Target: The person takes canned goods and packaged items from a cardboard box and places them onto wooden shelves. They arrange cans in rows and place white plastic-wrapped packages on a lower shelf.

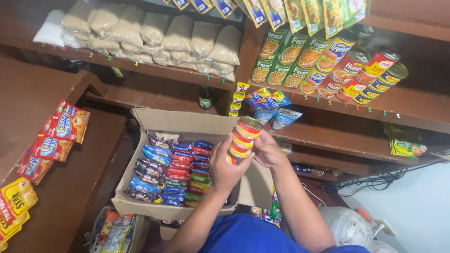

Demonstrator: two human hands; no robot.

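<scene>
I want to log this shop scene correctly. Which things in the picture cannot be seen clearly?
- Stacked cans, head view: both hands cover their sides and bottom, so the count is unclear.
- Left hand and right hand: the palm-side grip is hidden.
- Cardboard box: packets hide its lower layers; the left arm covers one corner.
- Hanging sachets: cut by the top edge.
</scene>
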